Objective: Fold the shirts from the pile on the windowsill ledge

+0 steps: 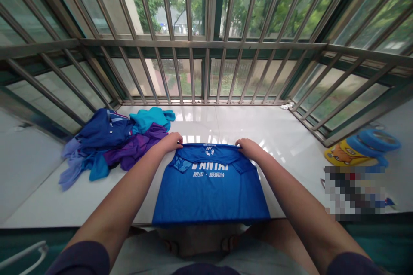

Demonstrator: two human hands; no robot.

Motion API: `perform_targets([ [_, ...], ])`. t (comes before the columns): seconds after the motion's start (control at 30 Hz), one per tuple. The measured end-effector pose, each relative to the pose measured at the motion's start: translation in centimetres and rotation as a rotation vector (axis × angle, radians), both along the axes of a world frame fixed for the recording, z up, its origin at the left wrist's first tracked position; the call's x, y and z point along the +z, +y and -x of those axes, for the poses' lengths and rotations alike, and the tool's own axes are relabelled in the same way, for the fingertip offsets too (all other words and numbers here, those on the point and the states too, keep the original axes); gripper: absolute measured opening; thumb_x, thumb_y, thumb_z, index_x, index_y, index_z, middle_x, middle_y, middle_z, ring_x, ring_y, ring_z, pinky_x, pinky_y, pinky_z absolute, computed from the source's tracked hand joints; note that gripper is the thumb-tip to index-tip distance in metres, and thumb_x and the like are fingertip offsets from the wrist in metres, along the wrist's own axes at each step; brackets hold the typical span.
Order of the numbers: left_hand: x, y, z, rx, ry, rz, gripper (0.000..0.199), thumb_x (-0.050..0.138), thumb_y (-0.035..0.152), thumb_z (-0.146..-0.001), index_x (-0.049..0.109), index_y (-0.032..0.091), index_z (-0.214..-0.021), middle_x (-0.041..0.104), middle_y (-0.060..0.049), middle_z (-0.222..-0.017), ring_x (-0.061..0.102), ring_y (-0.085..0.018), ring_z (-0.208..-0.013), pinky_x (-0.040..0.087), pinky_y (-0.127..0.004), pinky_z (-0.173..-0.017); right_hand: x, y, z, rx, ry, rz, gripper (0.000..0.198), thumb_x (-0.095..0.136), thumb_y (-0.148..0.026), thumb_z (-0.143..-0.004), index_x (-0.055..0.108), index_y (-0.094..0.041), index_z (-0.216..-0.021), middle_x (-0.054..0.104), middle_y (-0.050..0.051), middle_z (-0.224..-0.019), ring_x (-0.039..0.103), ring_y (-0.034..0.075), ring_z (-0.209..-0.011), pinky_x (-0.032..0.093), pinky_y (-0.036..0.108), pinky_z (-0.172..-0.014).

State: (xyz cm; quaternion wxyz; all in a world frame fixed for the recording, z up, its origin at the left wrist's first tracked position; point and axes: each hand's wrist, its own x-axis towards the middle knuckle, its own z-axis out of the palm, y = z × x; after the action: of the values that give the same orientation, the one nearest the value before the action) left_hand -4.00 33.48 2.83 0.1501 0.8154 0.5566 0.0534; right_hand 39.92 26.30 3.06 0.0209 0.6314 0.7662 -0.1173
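A blue T-shirt (209, 197) with white lettering and a round white emblem lies flat on the white sill, its lower end at the sill's front edge. Its far part is folded over toward me, covering some of the lettering. My left hand (173, 141) pinches the far left corner of the fold. At the far right corner, my right hand (248, 147) grips the cloth between thumb and fingers. The fabric stretches straight between both hands.
To the left lies a heap of clothes: a navy shirt (103, 129), a turquoise garment (150, 119), a purple one (138, 148) and a lavender one (72, 169). A yellow and blue bottle (355, 150) stands at right beside a blurred patch. Metal bars (206, 44) line the windows.
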Motion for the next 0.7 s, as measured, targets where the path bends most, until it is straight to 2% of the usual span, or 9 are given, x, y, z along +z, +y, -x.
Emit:
perform_targets([
  [0.1, 1.4, 0.2, -0.4, 0.052, 0.035, -0.058, 0.008, 0.083, 0.029, -0.082, 0.077, 0.025, -0.085, 0.077, -0.007, -0.095, 0.071, -0.028, -0.102, 0.054, -0.033, -0.092, 1.3, 1.2, 0.5, -0.018, 0.004, -0.049, 0.023, 0.066, -0.015, -0.100, 0.081, -0.017, -0.118, 0.074, 0.013, -0.118, 0.069, 0.024, -0.112, 0.048, 0.028, -0.099],
  [0.2, 3.4, -0.8, -0.3, 0.118, 0.039, -0.157, 0.010, 0.071, 0.027, -0.092, 0.076, 0.024, -0.100, 0.076, -0.011, -0.104, 0.069, -0.031, -0.109, 0.053, -0.037, -0.096, 3.3, 1.2, 0.9, -0.046, 0.027, -0.147, 0.028, 0.056, -0.018, -0.106, 0.078, -0.017, -0.124, 0.069, 0.014, -0.126, 0.067, 0.024, -0.113, 0.048, 0.029, -0.099],
  [0.27, 4.4, -2.7, 0.3, 0.139, 0.030, -0.218, 0.013, 0.066, 0.027, -0.097, 0.075, 0.024, -0.105, 0.075, -0.013, -0.111, 0.066, -0.032, -0.117, 0.051, -0.040, -0.102, 4.4, -0.2, 0.9, -0.055, 0.044, -0.208, 0.032, 0.050, -0.021, -0.110, 0.076, -0.019, -0.130, 0.067, 0.014, -0.129, 0.066, 0.024, -0.114, 0.048, 0.030, -0.100],
  [0.33, 4.5, -5.8, 1.4, 0.134, -0.002, -0.275, 0.013, 0.064, 0.026, -0.098, 0.075, 0.024, -0.105, 0.075, -0.014, -0.114, 0.064, -0.033, -0.122, 0.050, -0.043, -0.106, 4.6, -2.8, 0.7, -0.022, 0.086, -0.282, 0.034, 0.048, -0.022, -0.111, 0.075, -0.021, -0.130, 0.067, 0.014, -0.127, 0.065, 0.024, -0.115, 0.049, 0.031, -0.100],
  [0.43, 2.3, -11.9, 3.1, 0.070, -0.115, -0.314, 0.014, 0.063, 0.022, -0.097, 0.076, 0.026, -0.100, 0.078, -0.012, -0.114, 0.067, -0.031, -0.119, 0.051, -0.045, -0.108, 2.6, -8.5, 0.2, 0.104, 0.161, -0.382, 0.034, 0.050, -0.018, -0.107, 0.077, -0.023, -0.126, 0.069, 0.013, -0.119, 0.065, 0.026, -0.112, 0.052, 0.035, -0.100],
  [0.57, -2.4, -19.6, 4.6, -0.034, -0.184, -0.191, 0.021, 0.059, 0.025, -0.099, 0.079, 0.031, -0.104, 0.080, -0.007, -0.126, 0.071, -0.029, -0.122, 0.055, -0.047, -0.110, -2.0, -16.1, -0.1, 0.187, 0.172, -0.327, 0.039, 0.051, -0.013, -0.101, 0.079, -0.024, -0.125, 0.074, 0.012, -0.123, 0.069, 0.029, -0.114, 0.055, 0.041, -0.102],
  [0.63, -4.0, -22.2, 4.9, -0.037, -0.194, -0.155, 0.028, 0.055, 0.028, -0.101, 0.081, 0.033, -0.112, 0.077, -0.007, -0.138, 0.070, -0.028, -0.129, 0.054, -0.048, -0.116, -3.7, -18.6, -0.1, 0.154, 0.189, -0.306, 0.042, 0.051, -0.016, -0.100, 0.078, -0.026, -0.132, 0.074, 0.012, -0.132, 0.069, 0.030, -0.121, 0.055, 0.044, -0.107],
  [0.7, -4.7, -23.7, 5.0, -0.025, -0.215, -0.149, 0.033, 0.052, 0.032, -0.104, 0.080, 0.033, -0.121, 0.072, -0.006, -0.149, 0.068, -0.028, -0.136, 0.052, -0.048, -0.121, -4.4, -20.0, -0.1, 0.124, 0.207, -0.329, 0.044, 0.049, -0.019, -0.102, 0.076, -0.026, -0.136, 0.072, 0.012, -0.139, 0.068, 0.031, -0.128, 0.054, 0.048, -0.112],
])
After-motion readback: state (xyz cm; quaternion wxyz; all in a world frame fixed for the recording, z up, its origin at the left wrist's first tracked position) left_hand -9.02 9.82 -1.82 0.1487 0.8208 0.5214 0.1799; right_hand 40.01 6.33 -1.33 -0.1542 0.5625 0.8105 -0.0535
